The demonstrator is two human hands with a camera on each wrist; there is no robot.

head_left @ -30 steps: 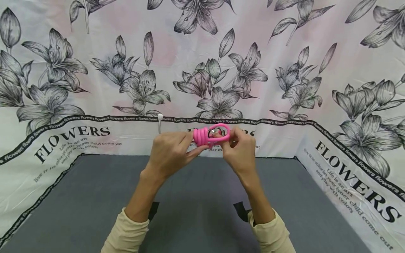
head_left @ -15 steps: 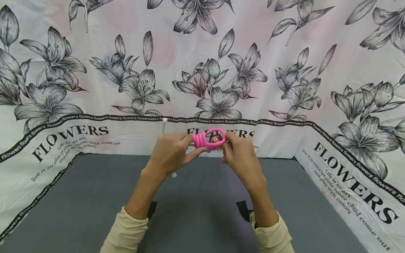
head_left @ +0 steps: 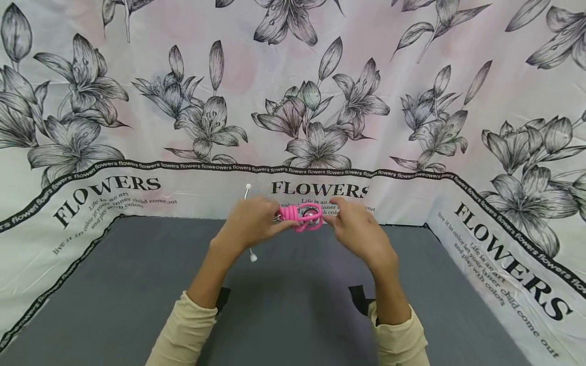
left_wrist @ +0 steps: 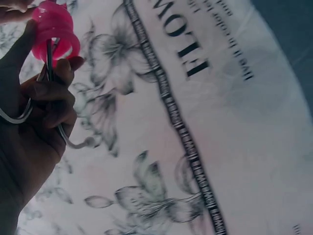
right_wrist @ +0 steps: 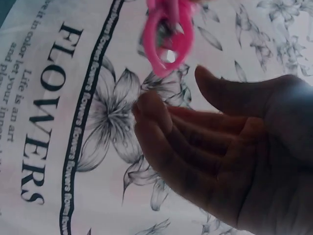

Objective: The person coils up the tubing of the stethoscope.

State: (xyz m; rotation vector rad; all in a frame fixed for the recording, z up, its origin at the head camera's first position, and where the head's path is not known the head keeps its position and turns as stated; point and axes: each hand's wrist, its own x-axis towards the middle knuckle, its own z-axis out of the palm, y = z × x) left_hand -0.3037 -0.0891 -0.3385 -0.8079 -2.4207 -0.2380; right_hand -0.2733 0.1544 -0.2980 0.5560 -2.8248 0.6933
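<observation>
In the head view my left hand [head_left: 252, 221] grips a bright pink piece [head_left: 299, 215] between thumb and fingers, with ringed ridges on its body and open loops at its right end. Something shiny sits inside those loops. Bent metal wire [left_wrist: 49, 63] runs from the hollow end of the pink piece through my left fingers in the left wrist view, and a white knob [left_wrist: 90, 142] caps its tip. Two such knobs stick out above and below that hand in the head view. My right hand [right_wrist: 210, 152], fingers loosely bent and holding nothing, is just off the looped end.
A grey table [head_left: 293, 305] lies below both hands. Behind it and along its sides hangs a white cloth [head_left: 293, 127] printed with flowers and lettering. Black patches [head_left: 359, 300] show on the table near both forearms.
My right hand has let go of the pink loops and drawn back to the right. My left hand has lowered slightly with the pink piece, and the white-tipped wire has tilted.
</observation>
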